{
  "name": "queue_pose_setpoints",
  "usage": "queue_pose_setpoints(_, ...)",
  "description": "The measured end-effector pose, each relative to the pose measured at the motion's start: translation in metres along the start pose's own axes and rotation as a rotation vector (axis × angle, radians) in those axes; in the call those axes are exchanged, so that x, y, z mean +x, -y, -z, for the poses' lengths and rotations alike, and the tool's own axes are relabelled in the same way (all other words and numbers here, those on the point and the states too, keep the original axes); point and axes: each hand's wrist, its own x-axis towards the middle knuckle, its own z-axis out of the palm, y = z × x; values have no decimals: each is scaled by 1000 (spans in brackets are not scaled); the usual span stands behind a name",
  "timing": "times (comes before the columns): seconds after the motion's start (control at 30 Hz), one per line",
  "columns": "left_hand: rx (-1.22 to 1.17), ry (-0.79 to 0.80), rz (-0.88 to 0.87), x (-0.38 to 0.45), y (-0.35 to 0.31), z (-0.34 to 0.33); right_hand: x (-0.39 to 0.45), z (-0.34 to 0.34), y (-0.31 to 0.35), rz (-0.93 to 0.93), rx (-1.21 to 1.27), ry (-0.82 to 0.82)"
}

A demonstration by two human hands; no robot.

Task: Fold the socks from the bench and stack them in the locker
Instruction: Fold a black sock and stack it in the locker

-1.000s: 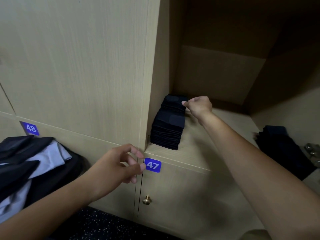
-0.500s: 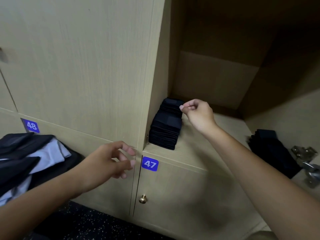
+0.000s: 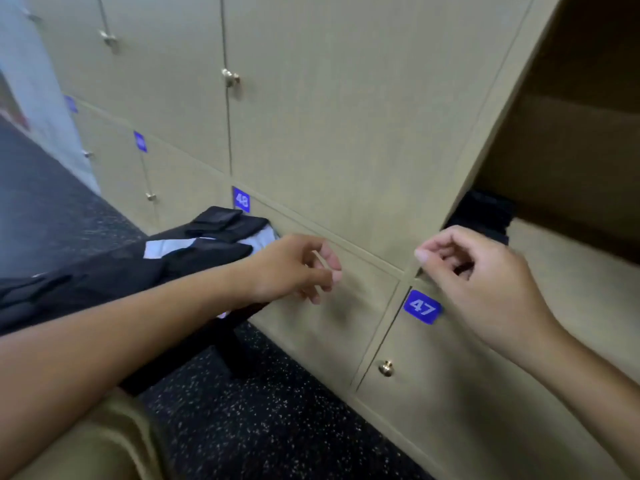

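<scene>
Landmark: blue number plate "47" [image 3: 421, 306] on the beige wooden locker bank [image 3: 346, 116].
Left hand [image 3: 294, 268]: left of the plate, grip loosely curled, holding nothing.
Right hand [image 3: 485, 278]: just above the plate, fingers curled, nothing seen in its grip.
Stack of folded dark socks [image 3: 485, 216]: in the open locker above the plate.
Loose dark socks [image 3: 214, 223]: on the black counter [image 3: 104, 271], well left of the plate.
</scene>
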Motion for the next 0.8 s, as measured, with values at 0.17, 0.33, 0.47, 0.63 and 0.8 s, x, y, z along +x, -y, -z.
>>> queue_pose_setpoints(0.17, 104, -126, 36, -23, 11, 39, 3, -50, 14, 88, -42, 251)
queue_pose_setpoints(0.33, 177, -339, 74, -36, 29, 82, 20, -94, 10, 84, -42, 342)
queue_pose_setpoints(0.47, 361, -533, 130, -26, 52, 114, 35, -118, 3, 61, -33, 378)
queue_pose_setpoints(0.63, 568, -553, 230, 9, 83, 136, 48, -141, -9, 36, -58, 433)
queue_pose_setpoints(0.8, 664, -403, 378, 50, 102, 139, 51, -147, -19, 11, -54, 453)
